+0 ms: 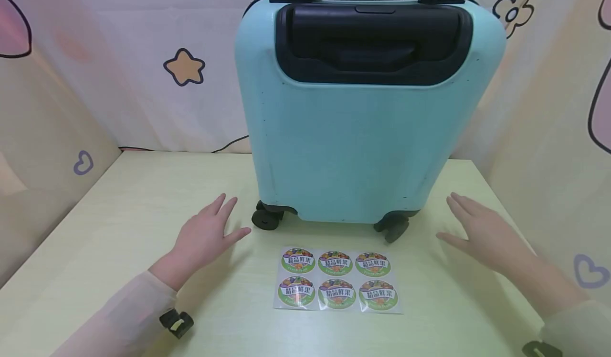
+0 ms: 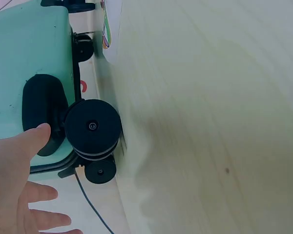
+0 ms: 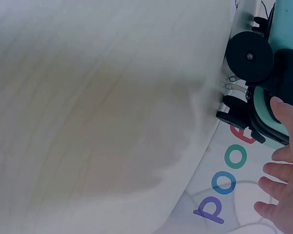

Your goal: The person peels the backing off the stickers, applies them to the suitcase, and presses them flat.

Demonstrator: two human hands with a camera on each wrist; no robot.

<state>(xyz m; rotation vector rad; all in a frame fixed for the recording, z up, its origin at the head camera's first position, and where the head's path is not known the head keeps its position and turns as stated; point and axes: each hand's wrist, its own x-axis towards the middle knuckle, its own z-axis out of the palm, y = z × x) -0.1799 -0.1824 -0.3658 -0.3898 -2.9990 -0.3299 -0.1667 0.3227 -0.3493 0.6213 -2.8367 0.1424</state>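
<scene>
Blue suitcase between and beyond the hands

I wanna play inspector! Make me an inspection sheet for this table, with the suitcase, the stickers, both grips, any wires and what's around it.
Surface: pale table, wood-grained.
Job's things: light-blue suitcase, upright on its wheels; sticker sheet in front of it, six stickers in two rows of three.
Clutter: nothing seen.
Left grip: open, holding nothing, left of the suitcase.
Right grip: open, holding nothing, right of the suitcase.
Cables: thin dark cord near the table's far edge; its ends can't be traced.
Surroundings: pale backdrop with a star, hearts and a flower.
</scene>
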